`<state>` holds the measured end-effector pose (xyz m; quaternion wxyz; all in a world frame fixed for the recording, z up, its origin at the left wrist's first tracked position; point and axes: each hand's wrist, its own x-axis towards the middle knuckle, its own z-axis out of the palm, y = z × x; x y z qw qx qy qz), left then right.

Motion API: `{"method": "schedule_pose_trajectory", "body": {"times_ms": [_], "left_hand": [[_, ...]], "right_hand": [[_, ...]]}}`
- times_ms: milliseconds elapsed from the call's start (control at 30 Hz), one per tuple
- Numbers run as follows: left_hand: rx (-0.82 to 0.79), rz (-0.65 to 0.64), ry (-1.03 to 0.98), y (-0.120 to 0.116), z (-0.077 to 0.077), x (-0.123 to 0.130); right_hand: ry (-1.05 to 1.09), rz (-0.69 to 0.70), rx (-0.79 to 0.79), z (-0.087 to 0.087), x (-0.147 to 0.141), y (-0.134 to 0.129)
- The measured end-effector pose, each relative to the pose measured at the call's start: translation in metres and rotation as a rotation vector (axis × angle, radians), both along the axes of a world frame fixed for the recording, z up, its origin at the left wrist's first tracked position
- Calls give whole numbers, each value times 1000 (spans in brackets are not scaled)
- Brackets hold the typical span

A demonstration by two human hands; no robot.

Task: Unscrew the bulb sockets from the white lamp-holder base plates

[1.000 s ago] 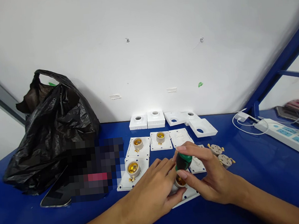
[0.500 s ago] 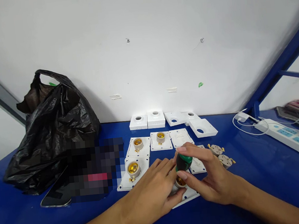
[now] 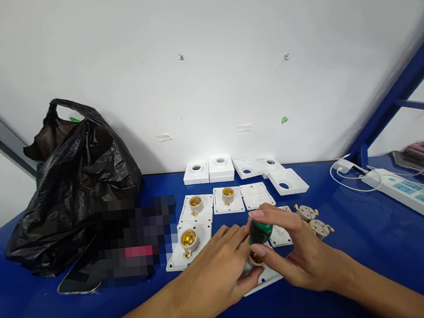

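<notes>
My right hand (image 3: 304, 255) pinches the green and black handle of a screwdriver (image 3: 260, 231), which stands over a round lamp socket (image 3: 256, 258) on a white base plate (image 3: 270, 276). The tool's tip is hidden. My left hand (image 3: 225, 265) grips the left side of that socket, its thumb at the near side. Left of it lie plates with brass-lined sockets (image 3: 189, 240), (image 3: 196, 204); another plate with a socket (image 3: 228, 195) is behind. Two bare plates (image 3: 256, 195), (image 3: 280, 232) lie nearby, and loose sockets (image 3: 307, 213), (image 3: 319, 228) rest at the right.
White square covers (image 3: 221, 170) stand along the wall. At the left are a black plastic bag (image 3: 83, 191) and a dark phone (image 3: 80, 271) beside a blurred patch. A power strip (image 3: 406, 190) with white cables lies at the right on the blue table (image 3: 359, 254).
The screwdriver handle and the fingers of my right hand have shifted very slightly. My left hand and the parts on the table stay where they were.
</notes>
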<state>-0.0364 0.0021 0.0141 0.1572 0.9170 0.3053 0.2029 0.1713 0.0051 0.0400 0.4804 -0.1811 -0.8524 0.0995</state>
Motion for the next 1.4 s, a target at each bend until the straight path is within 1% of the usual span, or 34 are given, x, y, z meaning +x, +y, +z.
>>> {"method": "schedule_pose_trajectory", "body": {"times_ms": [233,433,833,1067,1400], "left_hand": [[32,-2,5,1,-2,0],[19,-9,3,0,-1,0],[-10,-20,2,2,0,-1],[28,-17,8,0,-1,-1],[16,-15,-1,1,-1,-1]], "right_hand": [[-6,-26,5,0,1,-1],[-19,-43,-2,1,0,-3],[-9,-33,2,0,0,-2],[-13,-36,12,2,0,-1],[-16,-48,1,0,0,-2]]}}
